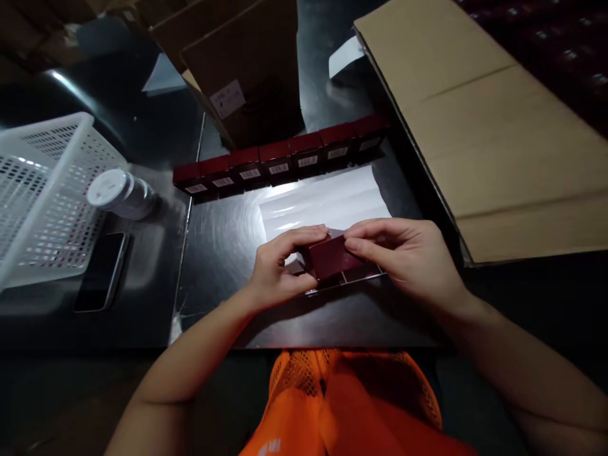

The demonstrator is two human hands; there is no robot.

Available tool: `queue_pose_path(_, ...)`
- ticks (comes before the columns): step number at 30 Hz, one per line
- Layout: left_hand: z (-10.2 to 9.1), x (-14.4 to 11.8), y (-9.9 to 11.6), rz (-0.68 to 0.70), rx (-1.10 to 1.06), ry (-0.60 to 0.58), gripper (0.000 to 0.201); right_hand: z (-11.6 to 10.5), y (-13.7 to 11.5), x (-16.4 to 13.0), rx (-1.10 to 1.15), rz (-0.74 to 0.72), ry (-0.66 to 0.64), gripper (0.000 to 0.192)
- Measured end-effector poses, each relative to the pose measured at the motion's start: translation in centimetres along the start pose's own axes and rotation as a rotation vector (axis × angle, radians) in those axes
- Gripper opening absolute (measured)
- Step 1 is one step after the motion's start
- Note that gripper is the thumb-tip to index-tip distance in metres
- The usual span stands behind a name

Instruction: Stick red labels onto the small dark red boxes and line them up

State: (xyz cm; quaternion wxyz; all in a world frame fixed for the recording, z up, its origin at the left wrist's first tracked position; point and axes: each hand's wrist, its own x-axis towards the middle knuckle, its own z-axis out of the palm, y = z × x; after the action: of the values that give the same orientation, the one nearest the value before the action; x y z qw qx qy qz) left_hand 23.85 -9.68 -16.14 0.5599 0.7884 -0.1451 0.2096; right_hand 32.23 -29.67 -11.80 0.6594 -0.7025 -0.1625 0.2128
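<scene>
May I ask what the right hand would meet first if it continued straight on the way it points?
The right hand would first meet the dark red box it is touching; beyond that, probably the left hand, though depth is unclear.

We see the white basket [52, 183] cropped at nine o'clock; our left hand [278, 263] partly hides the maroon box [332, 256].
</scene>
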Motion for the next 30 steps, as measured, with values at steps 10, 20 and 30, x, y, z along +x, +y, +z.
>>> queue_pose_path(10,0.05,0.01,0.01,0.013,0.005,0.001,0.053,0.04,0.0,0.05,0.005,-0.008,-0.002,0.019)
queue_pose_path(20,0.07,-0.14,-0.1,0.011,-0.002,0.001,0.056,0.08,0.11,0.01,0.027,0.018,-0.005,0.021)
queue_pose_path(30,0.11,-0.16,-0.22,0.061,0.023,-0.001,0.059,0.36,0.25,-0.34,-0.017,-0.043,0.023,0.02)
